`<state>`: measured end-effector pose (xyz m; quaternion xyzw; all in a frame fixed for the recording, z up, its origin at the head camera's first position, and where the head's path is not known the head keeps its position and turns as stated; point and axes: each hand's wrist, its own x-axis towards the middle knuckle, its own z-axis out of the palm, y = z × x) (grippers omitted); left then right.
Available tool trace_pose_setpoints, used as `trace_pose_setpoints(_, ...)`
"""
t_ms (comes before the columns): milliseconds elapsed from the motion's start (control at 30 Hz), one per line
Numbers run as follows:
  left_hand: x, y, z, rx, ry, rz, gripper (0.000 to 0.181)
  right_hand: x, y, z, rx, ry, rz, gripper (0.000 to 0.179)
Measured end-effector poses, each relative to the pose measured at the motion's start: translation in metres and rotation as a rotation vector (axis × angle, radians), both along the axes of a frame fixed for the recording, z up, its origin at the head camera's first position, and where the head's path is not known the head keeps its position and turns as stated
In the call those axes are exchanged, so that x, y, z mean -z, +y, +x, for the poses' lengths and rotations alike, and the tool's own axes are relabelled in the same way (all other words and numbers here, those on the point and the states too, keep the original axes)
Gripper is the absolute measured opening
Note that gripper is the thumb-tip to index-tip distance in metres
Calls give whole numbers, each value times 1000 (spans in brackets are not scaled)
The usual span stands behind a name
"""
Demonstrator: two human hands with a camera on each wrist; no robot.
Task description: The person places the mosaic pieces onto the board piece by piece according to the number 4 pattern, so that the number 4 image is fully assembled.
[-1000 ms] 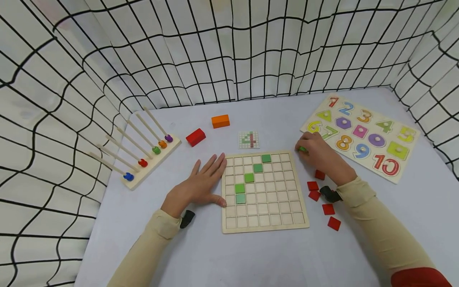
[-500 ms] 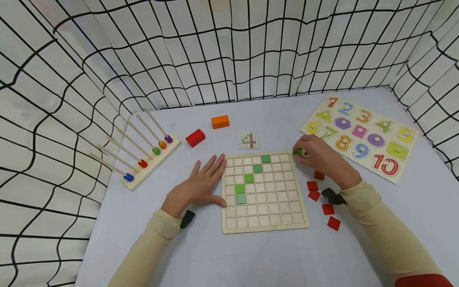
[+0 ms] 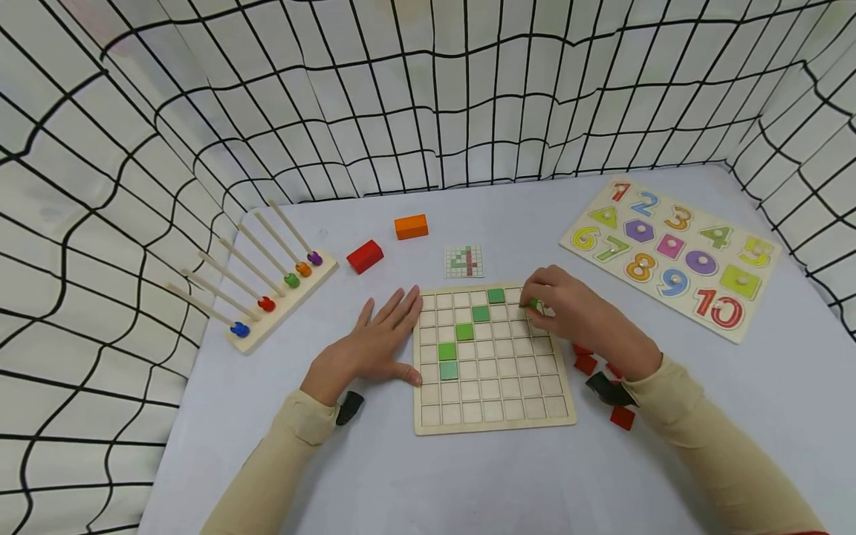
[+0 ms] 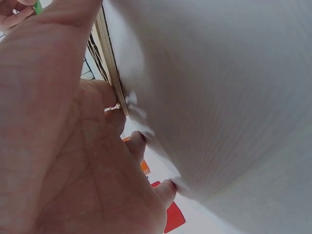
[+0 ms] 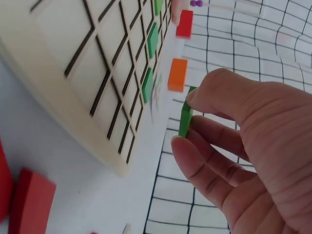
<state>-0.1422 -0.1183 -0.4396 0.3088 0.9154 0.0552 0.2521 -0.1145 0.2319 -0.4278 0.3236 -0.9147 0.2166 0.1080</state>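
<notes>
Head view, right hand [image 3: 568, 305] narrowly pinching green tile [image 5: 185, 117], left hand [image 3: 371, 345] spread wide against grid board [image 3: 503, 390]

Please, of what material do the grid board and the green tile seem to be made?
The grid board looks like smooth, matte wood, perhaps plywood: its edge is pale tan in the left wrist view. The green tile, pinched in the right hand, seems painted wood or plastic: its colour is even and no grain shows, so I cannot tell which.
</notes>
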Motion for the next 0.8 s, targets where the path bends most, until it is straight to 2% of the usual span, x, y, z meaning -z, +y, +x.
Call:
trace_pose_setpoints(267, 2, -1, -1, 0, -8, 7, 135, 3, -21, 12, -103, 47, -13, 20)
trace_pose_setpoints(500, 4, 0, -4, -7, -2, 14, 135, 10, -45, 21, -193, 135, -29, 23)
trace_pose_setpoints(600, 3, 0, -3, -9, -3, 15, 135, 14, -56, 26, -213, 116, -12, 19)
trace_pose_setpoints(733, 3, 1, -2, -10, -2, 9, 135, 17, -69, 31, -231, 44, 21, 12)
trace_pose_setpoints(800, 4, 0, -3, -10, 0, 9, 135, 18, -74, 32, -242, 43, 40, 10)
